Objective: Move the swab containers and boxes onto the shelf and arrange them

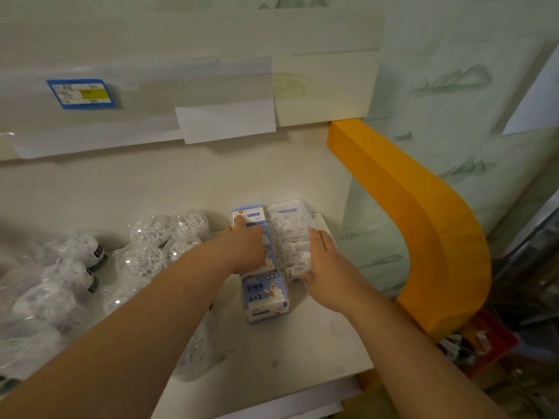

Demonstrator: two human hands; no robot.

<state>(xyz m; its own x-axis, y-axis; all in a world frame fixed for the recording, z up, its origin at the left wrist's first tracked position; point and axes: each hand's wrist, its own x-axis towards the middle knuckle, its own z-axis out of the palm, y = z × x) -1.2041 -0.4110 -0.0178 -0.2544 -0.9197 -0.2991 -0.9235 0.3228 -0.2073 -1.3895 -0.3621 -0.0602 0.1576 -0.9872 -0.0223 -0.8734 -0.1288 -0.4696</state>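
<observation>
- Far left of the white shelf surface (302, 352): a cluster of round clear plastic swab containers (142, 258) lies on the shelf. Some show dark caps; all lie well apart from both hands.
- Left hand (246, 247): it rests on top of the row of blue-and-white printed cardboard boxes (266, 293), palm down. The fingers reach away from the person, and a fingertip touches the rearmost box. The grip appears flat and pressing, not clenched; whether the thumb hooks the row's left side cannot be told.
- Box row: its long axis runs front to back, away from the person toward the rear wall. The nearest box is uncovered, just in front of the left hand.
- Just right of the row: a clear plastic pack of white swabs (290, 234) lies parallel to it, apparently touching it along one long side.
- Right hand (325, 258): the palm sits against the pack's right long side, fingers extended along that side and thumb at the near end. The grip looks released and pressing sideways, holding nothing enclosed.
- Key relation: both lines lie between the two hands, each hand nearest its own line. Judged from this, the coming move is a squeeze inward and a push along the long axis.
- Far right: a curved orange shelf end panel (423, 213) bounds the shelf, near the pack's right side.
</observation>
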